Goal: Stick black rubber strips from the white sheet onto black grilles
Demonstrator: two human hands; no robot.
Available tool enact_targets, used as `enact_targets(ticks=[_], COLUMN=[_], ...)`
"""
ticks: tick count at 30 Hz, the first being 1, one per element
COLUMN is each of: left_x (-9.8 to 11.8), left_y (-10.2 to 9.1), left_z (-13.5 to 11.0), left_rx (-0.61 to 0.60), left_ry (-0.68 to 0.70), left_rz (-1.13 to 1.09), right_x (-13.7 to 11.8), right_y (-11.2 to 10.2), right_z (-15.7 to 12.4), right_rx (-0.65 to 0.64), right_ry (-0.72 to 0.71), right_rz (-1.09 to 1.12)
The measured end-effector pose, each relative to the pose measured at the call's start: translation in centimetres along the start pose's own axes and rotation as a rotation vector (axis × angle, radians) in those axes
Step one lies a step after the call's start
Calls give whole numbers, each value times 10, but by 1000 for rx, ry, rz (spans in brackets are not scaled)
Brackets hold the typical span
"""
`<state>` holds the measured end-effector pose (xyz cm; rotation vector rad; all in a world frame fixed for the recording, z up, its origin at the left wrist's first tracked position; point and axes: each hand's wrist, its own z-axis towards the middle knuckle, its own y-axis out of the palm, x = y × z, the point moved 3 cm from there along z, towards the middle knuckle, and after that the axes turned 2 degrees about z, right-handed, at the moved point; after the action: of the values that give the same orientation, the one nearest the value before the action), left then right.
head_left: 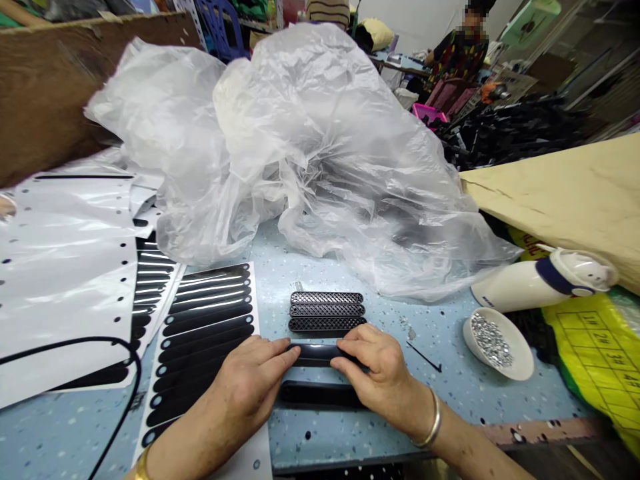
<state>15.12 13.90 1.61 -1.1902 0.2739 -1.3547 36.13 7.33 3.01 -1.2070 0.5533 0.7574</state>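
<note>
here, two hands [253, 370] holding one glossy black bar [316, 353], one matte bar [320, 395] nearer, three latticed bars [327, 311] beyond

Yellow bag [575, 357]: grid [607, 353] numbered 1 to 4; lettering [488, 301] on white bottle [515, 287] too small to read

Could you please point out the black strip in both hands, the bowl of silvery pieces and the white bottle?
Black strip [316, 352]: head view, middle of its glossy face.
Bowl [521, 355]: head view, its bare inner wall.
White bottle [517, 285]: head view, its white body.
</note>
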Motion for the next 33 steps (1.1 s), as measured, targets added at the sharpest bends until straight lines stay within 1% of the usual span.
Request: enact_targets(ticks=[5,12,16,20,26,28,33], left_x=[2,0,-1,-3,-2,-1,5], left_y=[1,2,4,5,3,1,-4], left_z=[0,-1,-5,-7,-1,3,14], left_rx=[13,31,14,-6,0,4,46], left_ry=[31,53,49,37,77,84,100], left_rz=[49,50,40,36,46,55,74], right_x=[5,2,3,4,6,7,10], right_y=[-3,-5,-6,-6,-5,-5,-4], right_z=[-2,-2,-2,-3,-6,-6,-5], right_rx=[-12,-48,-61,-81,-173,-162,-71], right_ry=[-16,-42,-52,-70,-127,-126,-79], right_rz=[84,79,95,59,-60,-27,96])
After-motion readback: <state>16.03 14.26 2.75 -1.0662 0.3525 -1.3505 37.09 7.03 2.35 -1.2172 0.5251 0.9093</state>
